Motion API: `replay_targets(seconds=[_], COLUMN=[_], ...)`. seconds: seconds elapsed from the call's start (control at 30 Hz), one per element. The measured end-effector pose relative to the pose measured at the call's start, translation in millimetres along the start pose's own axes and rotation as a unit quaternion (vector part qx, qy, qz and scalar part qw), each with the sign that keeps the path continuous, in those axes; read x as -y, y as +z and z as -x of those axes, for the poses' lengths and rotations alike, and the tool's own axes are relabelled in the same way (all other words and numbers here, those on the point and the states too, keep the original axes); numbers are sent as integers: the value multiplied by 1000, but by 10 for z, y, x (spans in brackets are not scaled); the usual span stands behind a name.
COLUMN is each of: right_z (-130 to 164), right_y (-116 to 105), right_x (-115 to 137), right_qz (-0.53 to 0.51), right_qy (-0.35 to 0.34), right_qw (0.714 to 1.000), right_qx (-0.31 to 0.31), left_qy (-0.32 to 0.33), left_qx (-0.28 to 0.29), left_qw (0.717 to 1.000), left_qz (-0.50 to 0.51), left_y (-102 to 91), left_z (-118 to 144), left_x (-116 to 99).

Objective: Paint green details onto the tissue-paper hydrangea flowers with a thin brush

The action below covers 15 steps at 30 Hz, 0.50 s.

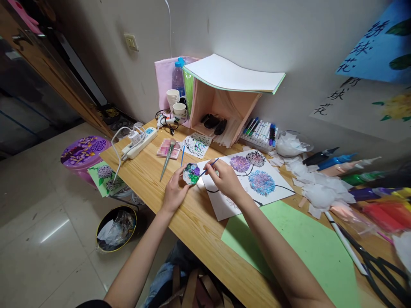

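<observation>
Holding a small round palette [192,173] at the near edge of the worktop [154,171], the left hand [175,192] has its fingers curled around the rim from below and the left. The right hand [224,177] pinches a thin blue-handled brush [210,165], fingers closed tight on the shaft, tip pointing into the palette.

- Palette: small, light, probably thin plastic; wells carry wet green, blue and purple paint, so it looks slippery inside and apt to spill if tipped. Best held by the bare rim, kept level.
- Brush: very light, stiff, slender; likely to roll if set down. Hold sits low on the handle, near the bristles.
- Painting [257,175]: white sheet with three purple-blue flower heads, lying flat just beyond the right hand. Limp paper, probably still damp — lift by a dry corner.
- Green paper [302,248]: flat sheet, nearer the person, overlapping the painting's near edge.
- Also present: marker tray [260,130], paint tubes [340,164], torn tissue [321,188], scissors [382,269], power strip [139,143], bin [116,229] on the floor.

Hard to make out: the brush tip, lost against the palette colours; the left fingertips under the palette; a blurred-out patch on the worktop left of the palette. Scissors and tubes are cut off at the right edge.
</observation>
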State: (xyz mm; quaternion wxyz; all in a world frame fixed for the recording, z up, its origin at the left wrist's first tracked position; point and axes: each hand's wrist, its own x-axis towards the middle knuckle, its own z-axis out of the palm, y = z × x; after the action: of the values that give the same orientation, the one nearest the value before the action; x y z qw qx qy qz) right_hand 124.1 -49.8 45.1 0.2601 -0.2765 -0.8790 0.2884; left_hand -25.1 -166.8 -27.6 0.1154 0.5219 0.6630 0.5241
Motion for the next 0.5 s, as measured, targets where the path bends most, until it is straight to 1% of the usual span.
replay_targets(seconds=[0.17, 0.5], right_z=[-4, 1], right_y=[15, 7], right_x=[-10, 24], right_qz=[-3, -31], right_qy=[-3, 5], right_qw=[1000, 999], right_qx=[10, 11], left_qy=[5, 22], left_qx=[0, -4], left_qw=[1000, 1000], left_qz=[10, -6], left_y=[6, -8], left_z=[6, 5], left_x=[13, -9])
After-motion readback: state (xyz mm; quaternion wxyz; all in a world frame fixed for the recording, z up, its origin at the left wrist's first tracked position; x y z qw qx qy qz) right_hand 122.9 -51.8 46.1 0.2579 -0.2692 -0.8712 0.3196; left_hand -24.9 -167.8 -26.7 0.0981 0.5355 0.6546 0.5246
